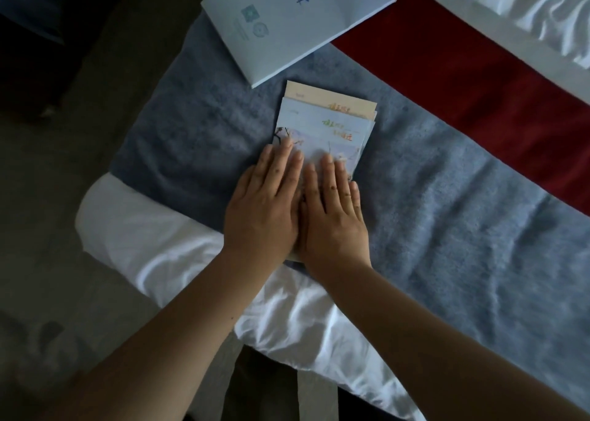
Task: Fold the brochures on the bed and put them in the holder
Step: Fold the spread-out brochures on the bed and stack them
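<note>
On the brochures (pixel 322 123), hands (pixel 265 209) (pixel 332 221) flat

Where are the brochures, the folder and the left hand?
brochures (pixel 322 126), head view, top pale-blue cover.
folder (pixel 297 24), head view, middle of its front.
left hand (pixel 265 206), head view, back of the hand.

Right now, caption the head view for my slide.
Left hand and right hand press stacked brochures flat on a grey blanket.
</note>
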